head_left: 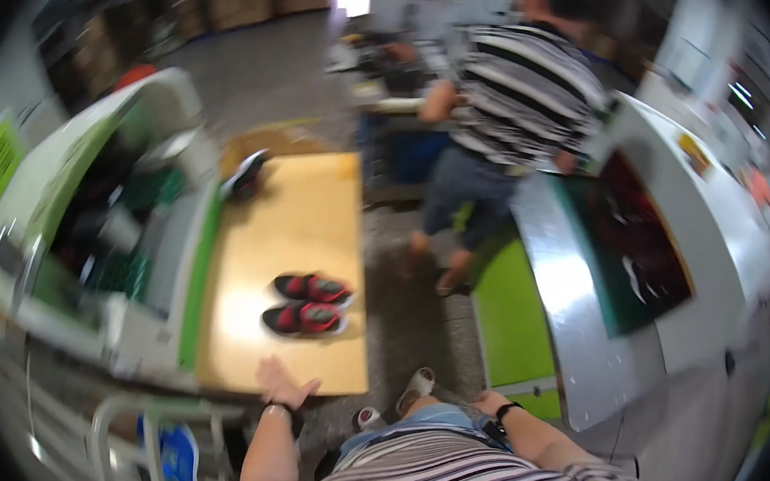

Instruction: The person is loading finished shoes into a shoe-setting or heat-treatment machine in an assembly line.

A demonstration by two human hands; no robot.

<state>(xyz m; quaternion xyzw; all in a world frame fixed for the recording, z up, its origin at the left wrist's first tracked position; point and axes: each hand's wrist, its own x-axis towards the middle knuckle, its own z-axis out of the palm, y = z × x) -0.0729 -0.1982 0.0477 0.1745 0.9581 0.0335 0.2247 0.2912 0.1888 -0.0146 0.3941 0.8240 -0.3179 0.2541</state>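
**Open hand at table's edge, red shoes just beyond**

Seen from above, lower centre of the frame: left hand (283, 385) spread flat, fingers splayed, gripping nothing, resting at or just over the near edge of the wooden table (246, 338). Lying side by side a little above it, mid-frame: pair of red-and-black shoes (307, 304), soles toward the right, untouched. Farther up the tabletop, near its far left corner: a single dark shoe (246, 176). Right hand (488, 403) drawn back at lower right, by the hip, away from the table; blurred, grip impossible to tell.

Judged best from here: a short, level reach forward, palm low, taking the nearer shoe by its upper rather than dragging both across the board. At upper centre, back turned: another person in a striped shirt (525, 82), well apart.
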